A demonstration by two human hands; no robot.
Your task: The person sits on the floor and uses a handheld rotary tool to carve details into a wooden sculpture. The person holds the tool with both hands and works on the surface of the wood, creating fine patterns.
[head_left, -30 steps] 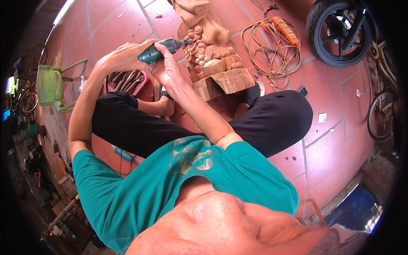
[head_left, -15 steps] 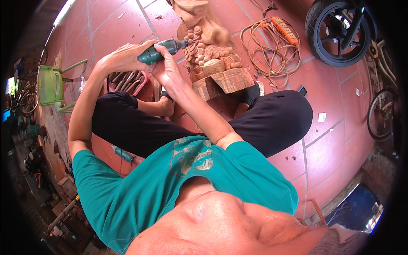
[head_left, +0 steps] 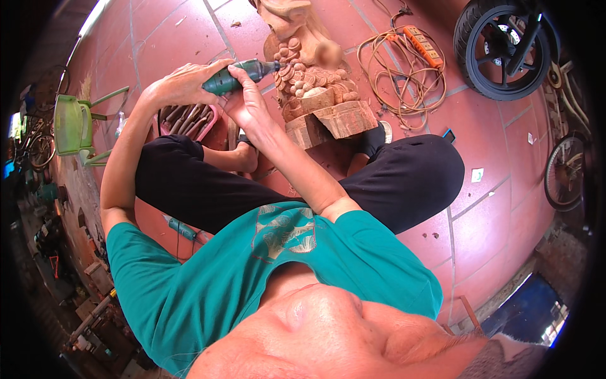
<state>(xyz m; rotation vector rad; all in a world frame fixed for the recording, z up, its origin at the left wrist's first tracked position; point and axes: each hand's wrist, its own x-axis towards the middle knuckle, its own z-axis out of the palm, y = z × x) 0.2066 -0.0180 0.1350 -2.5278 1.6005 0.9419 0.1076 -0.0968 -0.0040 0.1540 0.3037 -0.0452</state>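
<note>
I sit cross-legged on a red tiled floor (head_left: 492,221). Both my hands grip a green handheld rotary tool (head_left: 237,74). My left hand (head_left: 183,85) wraps its rear end and my right hand (head_left: 247,104) closes around its front. The tool's tip touches a carved wooden sculpture (head_left: 309,79) that stands on a rough wooden block base (head_left: 334,120) in front of my legs.
A pink tray of carving tools (head_left: 189,120) lies by my left knee. A coiled orange cable with a power strip (head_left: 404,63) lies behind the sculpture. A motorbike wheel (head_left: 505,47) is at the top right, a green plastic chair (head_left: 76,123) at left, another green tool (head_left: 180,228) under my left arm.
</note>
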